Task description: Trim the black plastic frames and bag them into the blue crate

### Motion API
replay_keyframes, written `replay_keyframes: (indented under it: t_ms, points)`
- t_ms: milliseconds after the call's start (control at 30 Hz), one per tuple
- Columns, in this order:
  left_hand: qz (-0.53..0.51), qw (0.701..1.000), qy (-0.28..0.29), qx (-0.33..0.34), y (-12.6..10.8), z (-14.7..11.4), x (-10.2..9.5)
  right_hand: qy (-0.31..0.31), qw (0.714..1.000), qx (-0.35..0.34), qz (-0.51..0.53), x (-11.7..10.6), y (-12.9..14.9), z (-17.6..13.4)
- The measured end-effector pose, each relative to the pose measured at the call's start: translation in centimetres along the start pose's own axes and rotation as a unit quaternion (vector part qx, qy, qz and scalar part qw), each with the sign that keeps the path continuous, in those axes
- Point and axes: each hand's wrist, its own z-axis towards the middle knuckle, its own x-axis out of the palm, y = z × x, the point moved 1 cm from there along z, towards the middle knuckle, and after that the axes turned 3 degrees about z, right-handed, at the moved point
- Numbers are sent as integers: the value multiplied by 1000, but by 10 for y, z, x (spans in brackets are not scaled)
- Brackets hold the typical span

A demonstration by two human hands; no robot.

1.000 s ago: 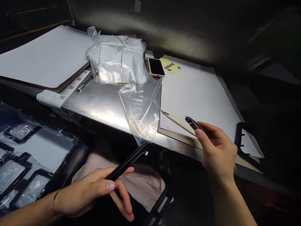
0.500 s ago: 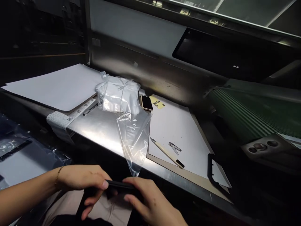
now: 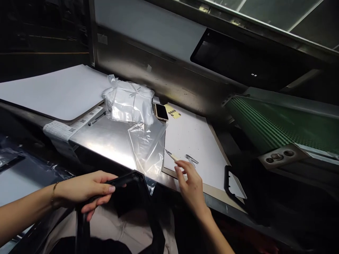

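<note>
My left hand (image 3: 92, 188) is closed around one side of a black plastic frame (image 3: 148, 197), which hangs tilted above my lap. My right hand (image 3: 192, 183) reaches over the front of the bench. Its thumb and fingertips close on the pale handle of a craft knife (image 3: 171, 154), whose blade points to the far left. The hand hides the rest of the handle. Just beyond these fingers, small metal nippers (image 3: 192, 159) lie on a white sheet (image 3: 196, 137).
A clear plastic bag of white items (image 3: 132, 102), a phone (image 3: 161, 112) and a yellow note (image 3: 173, 111) lie at the back. White boards (image 3: 50, 88) and a pen (image 3: 96, 119) are leftward. Rightward are another black frame piece (image 3: 229, 183) and a green conveyor belt (image 3: 286, 120).
My right hand has let go of the black frame and moved forward and right to the craft knife. My left hand keeps the frame, now tilted up with more of it showing.
</note>
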Motion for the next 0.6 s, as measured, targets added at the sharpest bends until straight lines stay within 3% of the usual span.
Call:
replay_keyframes:
  t_ms: [133, 233, 367, 433, 533, 600]
  points:
    - [-27, 997, 52, -53, 8, 5, 1, -24, 992, -28, -121, 0, -51, 33]
    - [-34, 993, 72, -83, 9, 3, 4, -21, 985, -48, -163, 4, -57, 40]
    - [-31, 992, 75, -101, 6, -4, 9, -20, 985, -60, -160, -3, -20, 23]
    - [-26, 991, 62, -112, 2, -6, 12, 27, 987, -81, -139, -12, 9, 4]
    - [-22, 991, 49, -125, -2, -7, 15, 125, 959, -197, -162, -23, 46, -31]
    - [-17, 990, 43, -133, -5, -8, 17, 148, 941, -243, -183, -27, 59, -51]
